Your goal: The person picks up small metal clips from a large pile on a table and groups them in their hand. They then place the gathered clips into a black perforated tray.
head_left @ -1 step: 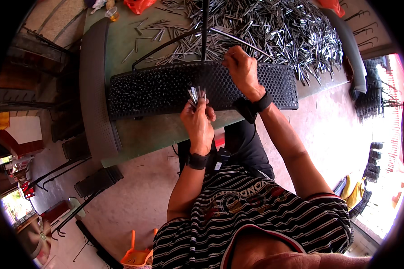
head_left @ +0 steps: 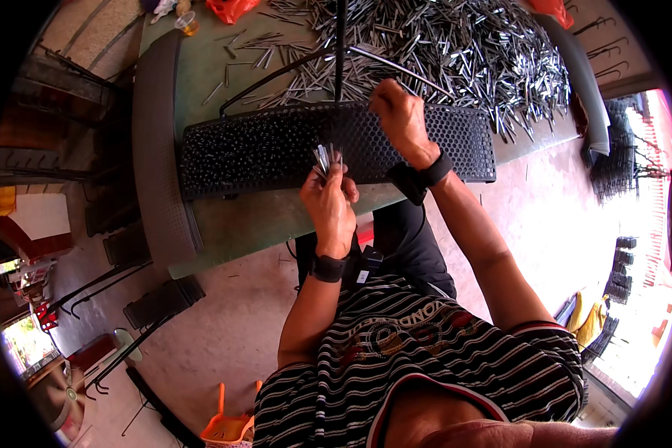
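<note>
My left hand (head_left: 328,213) is closed round a small bundle of short metal rods (head_left: 324,158), their ends sticking up past the fingertips. It hovers at the front edge of a long black perforated panel (head_left: 455,145). The left part of this panel is crowded with shiny rod ends (head_left: 250,149) set in its holes, while the right part shows bare holes. Above the panel's right half is my right hand (head_left: 403,123), fingers curled together and slightly blurred; whatever they may hold is hidden. A dark strap sits on each wrist.
A large heap of loose metal rods (head_left: 463,52) covers the far right of the green table (head_left: 239,231). A black upright bar (head_left: 341,45) with slanting braces rises behind the panel. Grey curved pads (head_left: 153,142) flank the table. A plastic cup (head_left: 187,22) stands at the far left.
My right hand has shifted very slightly toward me and to the left. The left hand and its rods have stayed where they were.
</note>
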{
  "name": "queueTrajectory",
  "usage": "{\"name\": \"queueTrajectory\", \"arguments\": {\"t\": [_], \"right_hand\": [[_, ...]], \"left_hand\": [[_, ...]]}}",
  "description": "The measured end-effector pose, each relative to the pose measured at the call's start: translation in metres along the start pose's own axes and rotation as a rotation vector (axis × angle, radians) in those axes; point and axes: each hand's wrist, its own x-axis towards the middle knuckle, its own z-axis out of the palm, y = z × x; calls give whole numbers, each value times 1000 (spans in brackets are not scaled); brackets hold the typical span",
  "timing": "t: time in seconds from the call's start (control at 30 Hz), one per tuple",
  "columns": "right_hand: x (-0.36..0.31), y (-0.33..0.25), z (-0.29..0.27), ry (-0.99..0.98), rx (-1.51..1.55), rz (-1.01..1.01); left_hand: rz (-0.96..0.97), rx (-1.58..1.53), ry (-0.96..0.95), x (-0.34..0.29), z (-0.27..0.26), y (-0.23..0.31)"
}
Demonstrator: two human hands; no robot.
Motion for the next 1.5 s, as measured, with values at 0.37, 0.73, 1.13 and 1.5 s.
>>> {"name": "queueTrajectory", "arguments": {"t": [0.37, 0.73, 1.13, 1.5], "right_hand": [[-33, -45, -15, -435, 311, 52], [-7, -31, -4, 31, 265, 205], [-2, -12, 14, 5, -203, -241], [-30, -48, -2, -283, 372, 283]], "left_hand": [[16, 21, -49, -8, 2, -10], [13, 77, -2, -13, -10, -10], [-38, 52, 27, -12, -15, -6], [-23, 107, 19, -11, -12, -14]]}}
